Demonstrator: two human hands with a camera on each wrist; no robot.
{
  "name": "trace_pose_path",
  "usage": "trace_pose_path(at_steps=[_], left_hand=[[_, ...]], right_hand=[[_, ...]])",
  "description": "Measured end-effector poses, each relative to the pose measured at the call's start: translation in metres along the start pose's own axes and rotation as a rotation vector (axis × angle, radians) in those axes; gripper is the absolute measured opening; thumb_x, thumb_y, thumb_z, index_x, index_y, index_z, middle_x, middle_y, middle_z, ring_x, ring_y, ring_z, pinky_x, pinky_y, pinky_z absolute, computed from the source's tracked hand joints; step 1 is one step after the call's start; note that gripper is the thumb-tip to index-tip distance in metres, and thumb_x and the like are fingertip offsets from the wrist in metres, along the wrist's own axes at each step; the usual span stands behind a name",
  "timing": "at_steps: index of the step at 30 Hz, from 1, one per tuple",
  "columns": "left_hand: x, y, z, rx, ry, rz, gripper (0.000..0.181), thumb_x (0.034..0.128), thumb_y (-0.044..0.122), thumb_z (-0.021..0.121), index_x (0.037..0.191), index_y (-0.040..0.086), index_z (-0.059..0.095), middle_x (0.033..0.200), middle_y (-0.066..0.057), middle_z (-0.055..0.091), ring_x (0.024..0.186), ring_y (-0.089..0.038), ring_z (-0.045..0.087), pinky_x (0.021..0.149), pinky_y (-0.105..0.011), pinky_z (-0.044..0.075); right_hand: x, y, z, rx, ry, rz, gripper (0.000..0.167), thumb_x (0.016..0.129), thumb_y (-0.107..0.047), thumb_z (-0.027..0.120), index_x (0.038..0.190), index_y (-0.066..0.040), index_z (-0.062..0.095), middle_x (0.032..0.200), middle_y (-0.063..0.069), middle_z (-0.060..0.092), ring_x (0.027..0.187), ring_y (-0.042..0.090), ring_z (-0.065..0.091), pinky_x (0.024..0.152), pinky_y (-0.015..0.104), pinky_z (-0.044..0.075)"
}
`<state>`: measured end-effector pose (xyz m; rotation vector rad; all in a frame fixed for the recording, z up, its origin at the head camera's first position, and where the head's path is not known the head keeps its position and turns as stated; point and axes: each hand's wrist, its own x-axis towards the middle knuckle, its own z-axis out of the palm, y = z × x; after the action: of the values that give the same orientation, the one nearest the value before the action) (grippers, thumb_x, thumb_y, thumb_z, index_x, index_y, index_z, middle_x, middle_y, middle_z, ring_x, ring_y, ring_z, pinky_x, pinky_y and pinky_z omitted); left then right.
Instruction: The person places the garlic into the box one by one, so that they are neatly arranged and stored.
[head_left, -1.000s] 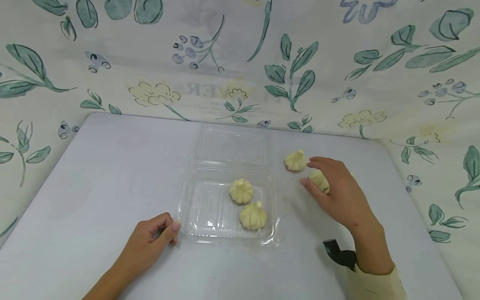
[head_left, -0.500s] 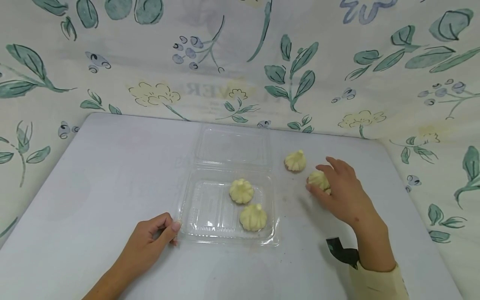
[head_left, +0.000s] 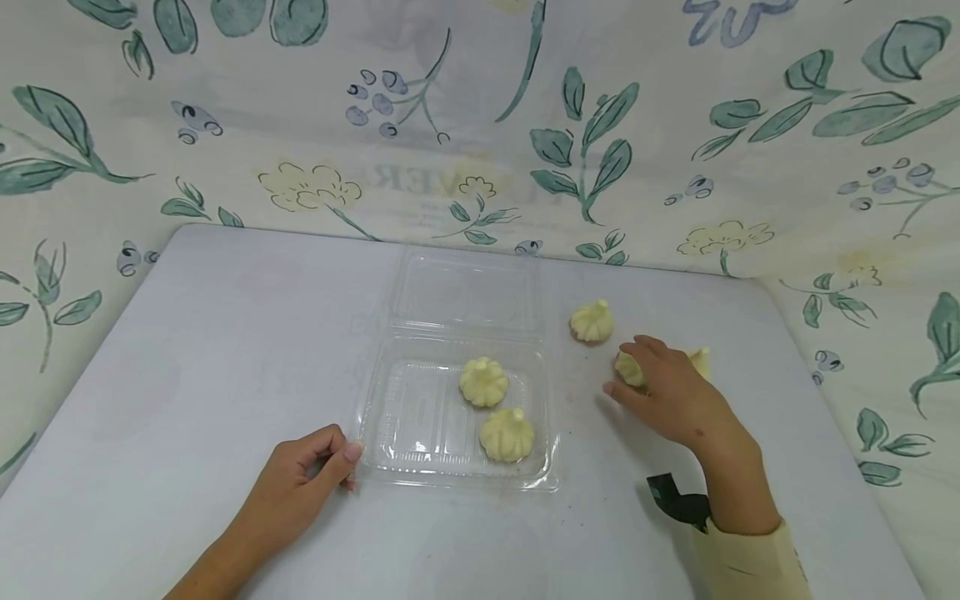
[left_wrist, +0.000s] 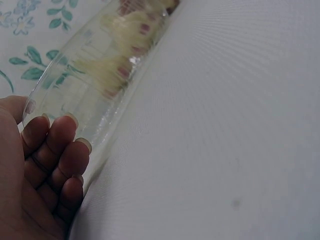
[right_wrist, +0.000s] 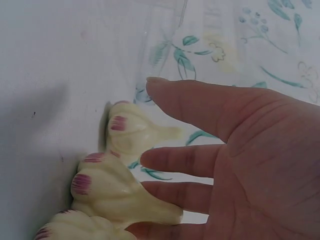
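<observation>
In the head view my left hand (head_left: 292,492) pinches the near-left rim of an open, clear plastic container (head_left: 416,408); the left wrist view shows the thumb and curled fingers (left_wrist: 60,142) at that rim. Two pale-yellow garlic-shaped pieces (head_left: 483,382) (head_left: 507,435) sit in the container's right half. My right hand (head_left: 678,400) hovers over a third piece (head_left: 628,370), partly hiding it. In the right wrist view the hand (right_wrist: 240,150) has spread fingers beside a purple-marked piece (right_wrist: 110,192), not gripping it; whether a fingertip touches is unclear.
Another garlic piece (head_left: 591,322) stands on the white table (head_left: 225,350) right of the container, and one more (head_left: 701,362) shows behind my right hand. The container's lid (head_left: 467,292) lies folded back. A flower-patterned cloth (head_left: 300,100) rises behind the table.
My right hand shifted right, then back left and lower over the garlic piece, uncovering part of another piece to its right. My left hand and the container have stayed put.
</observation>
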<state>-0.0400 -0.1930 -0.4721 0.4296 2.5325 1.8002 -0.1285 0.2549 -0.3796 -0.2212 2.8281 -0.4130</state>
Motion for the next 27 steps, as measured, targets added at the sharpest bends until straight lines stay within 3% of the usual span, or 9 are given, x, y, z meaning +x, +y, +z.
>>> trace_pose_path(at_steps=[13,27], left_hand=[[0.0010,0.0026,-0.0001,0.011,0.003,0.006,0.031,0.1051,0.007,0.062,0.078,0.021,0.055,0.069,0.008,0.062,0.065,-0.014,0.063,0.063,-0.027,0.049],[0.0008,0.0010,0.0001,0.011,-0.001,-0.007,0.031,0.1055,0.008,0.062,0.079,0.022,0.055,0.070,0.008,0.062,0.066,-0.014,0.063,0.063,-0.027,0.049]], right_hand=[[-0.0033,0.0004,-0.0019,-0.002,0.004,0.004,0.061,0.100,-0.030,0.070,0.147,0.002,0.049,0.154,0.031,0.042,0.136,0.056,0.043,0.107,0.070,0.038],[-0.0026,0.0005,0.0007,0.001,-0.019,0.087,0.061,0.099,-0.024,0.070,0.150,0.002,0.047,0.151,0.030,0.048,0.137,0.051,0.047,0.104,0.069,0.042]])
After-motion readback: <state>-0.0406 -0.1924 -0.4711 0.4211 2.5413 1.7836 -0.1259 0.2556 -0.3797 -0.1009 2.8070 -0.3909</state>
